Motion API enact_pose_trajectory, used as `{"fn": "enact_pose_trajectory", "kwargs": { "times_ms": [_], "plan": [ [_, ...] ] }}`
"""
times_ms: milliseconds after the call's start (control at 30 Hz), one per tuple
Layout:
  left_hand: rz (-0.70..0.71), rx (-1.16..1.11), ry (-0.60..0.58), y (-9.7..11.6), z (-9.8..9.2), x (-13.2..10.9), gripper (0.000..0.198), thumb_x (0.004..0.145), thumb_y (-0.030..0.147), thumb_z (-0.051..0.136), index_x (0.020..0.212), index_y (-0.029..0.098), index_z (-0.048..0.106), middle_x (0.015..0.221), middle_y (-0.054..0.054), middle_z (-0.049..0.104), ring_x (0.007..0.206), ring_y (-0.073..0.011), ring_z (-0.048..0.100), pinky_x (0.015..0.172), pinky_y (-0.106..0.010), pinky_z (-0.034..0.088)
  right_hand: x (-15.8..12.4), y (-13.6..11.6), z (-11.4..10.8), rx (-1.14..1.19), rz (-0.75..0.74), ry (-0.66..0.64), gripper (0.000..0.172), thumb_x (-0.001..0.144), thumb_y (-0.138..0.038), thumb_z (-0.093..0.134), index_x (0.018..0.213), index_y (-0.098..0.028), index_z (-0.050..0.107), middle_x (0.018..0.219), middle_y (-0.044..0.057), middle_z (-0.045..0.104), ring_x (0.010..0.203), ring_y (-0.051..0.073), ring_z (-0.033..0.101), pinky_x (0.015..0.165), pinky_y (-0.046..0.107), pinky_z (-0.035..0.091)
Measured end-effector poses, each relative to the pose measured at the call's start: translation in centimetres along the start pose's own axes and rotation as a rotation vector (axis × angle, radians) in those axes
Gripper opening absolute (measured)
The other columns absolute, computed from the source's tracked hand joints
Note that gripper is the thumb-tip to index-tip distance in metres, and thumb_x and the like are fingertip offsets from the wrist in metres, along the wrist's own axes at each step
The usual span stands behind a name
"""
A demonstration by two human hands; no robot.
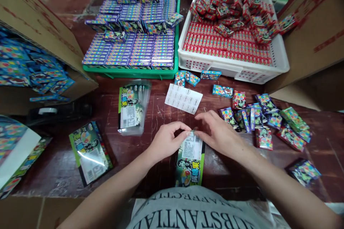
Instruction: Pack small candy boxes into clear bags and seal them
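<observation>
A printed plastic packet [190, 161] with a green header and white barcode label lies on the dark red table in front of me. My left hand [166, 139] pinches its top left edge, fingers curled. My right hand [217, 132] pinches the top right edge of the same packet. A white sticker sheet [183, 98] lies just beyond my hands. Several small colourful boxes [263, 121] are scattered to the right of my right hand.
A stack of empty packets [133, 107] lies left of centre, another filled packet [90, 152] further left. A green tray [129, 73] holds stacked blue boxes; a white basket [231, 68] holds red boxes. Cardboard cartons [34, 25] stand at both sides.
</observation>
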State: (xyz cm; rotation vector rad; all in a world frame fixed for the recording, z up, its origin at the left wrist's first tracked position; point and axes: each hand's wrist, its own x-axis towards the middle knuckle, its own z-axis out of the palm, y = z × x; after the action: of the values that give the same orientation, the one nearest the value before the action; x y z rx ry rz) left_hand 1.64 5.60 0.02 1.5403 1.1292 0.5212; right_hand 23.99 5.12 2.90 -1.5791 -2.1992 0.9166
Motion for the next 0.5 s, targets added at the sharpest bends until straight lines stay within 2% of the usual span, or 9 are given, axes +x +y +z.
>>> {"fn": "enact_pose_trajectory", "kwargs": {
  "times_ms": [67,133,233,300,400,467,500],
  "plan": [
    [-0.012,0.001,0.007,-0.1,-0.1,-0.2,0.017,0.094,0.033,0.062,0.099,0.021,0.073,0.097,-0.002,0.076,0.085,-0.0177,0.069,0.08,-0.031,0.053,-0.4,-0.3,0.6,-0.073,-0.034,0.048,0.015,0.093,-0.028,0.066,0.108,-0.025,0.064,0.106,0.006,0.06,0.094,0.022,0.061,0.082,0.038,0.046],
    [-0.015,-0.001,0.013,-0.3,-0.4,-0.6,0.016,0.094,0.032,0.062,0.099,0.021,0.073,0.097,-0.002,0.076,0.086,-0.0174,0.069,0.081,-0.03,0.053,-0.4,-0.5,0.8,-0.114,-0.09,0.007,0.008,0.097,-0.028,0.062,0.103,-0.027,0.068,0.102,0.004,0.062,0.095,0.022,0.061,0.084,0.039,0.044],
    [0.013,0.016,-0.01,-0.5,-1.3,-1.1,0.017,0.097,0.031,0.058,0.102,0.022,0.072,0.099,-0.002,0.076,0.088,-0.0171,0.069,0.083,-0.031,0.053,1.1,-0.2,0.2,-0.102,-0.174,-0.097,0.017,0.1,-0.033,0.058,0.111,-0.032,0.071,0.1,0.004,0.064,0.095,0.022,0.061,0.084,0.039,0.045],
    [0.107,0.13,-0.021,-0.3,-2.6,-0.8,0.017,0.098,0.031,0.057,0.101,0.023,0.071,0.109,-0.003,0.074,0.099,-0.0186,0.068,0.09,-0.034,0.052,3.4,0.3,-0.7,-0.085,-0.191,-0.046,0.026,0.1,-0.039,0.057,0.12,-0.03,0.07,0.102,0.006,0.064,0.097,0.024,0.061,0.085,0.039,0.047],
    [0.304,0.463,0.117,0.7,-5.2,1.9,0.017,0.098,0.028,0.057,0.106,0.024,0.071,0.14,-0.004,0.061,0.124,-0.0245,0.054,0.107,-0.044,0.041,7.9,1.5,-2.0,-0.139,-0.097,0.199,0.039,0.097,-0.045,0.057,0.126,-0.021,0.067,0.106,0.011,0.062,0.103,0.029,0.059,0.09,0.043,0.048],
    [0.379,0.672,0.223,1.8,-6.6,4.9,0.027,0.096,0.022,0.056,0.122,0.024,0.065,0.151,-0.005,0.052,0.129,-0.0278,0.045,0.109,-0.048,0.036,10.7,2.5,-2.3,-0.208,-0.024,0.261,0.039,0.094,-0.044,0.062,0.123,-0.019,0.069,0.108,0.013,0.061,0.106,0.031,0.058,0.092,0.046,0.047],
    [0.399,0.755,0.229,2.3,-7.1,6.6,0.036,0.094,0.018,0.056,0.13,0.023,0.06,0.151,-0.006,0.051,0.128,-0.0288,0.044,0.108,-0.048,0.036,11.8,2.9,-2.2,-0.228,-0.004,0.247,0.037,0.092,-0.043,0.064,0.12,-0.02,0.07,0.108,0.013,0.06,0.106,0.032,0.058,0.093,0.047,0.047]
  ]
}}
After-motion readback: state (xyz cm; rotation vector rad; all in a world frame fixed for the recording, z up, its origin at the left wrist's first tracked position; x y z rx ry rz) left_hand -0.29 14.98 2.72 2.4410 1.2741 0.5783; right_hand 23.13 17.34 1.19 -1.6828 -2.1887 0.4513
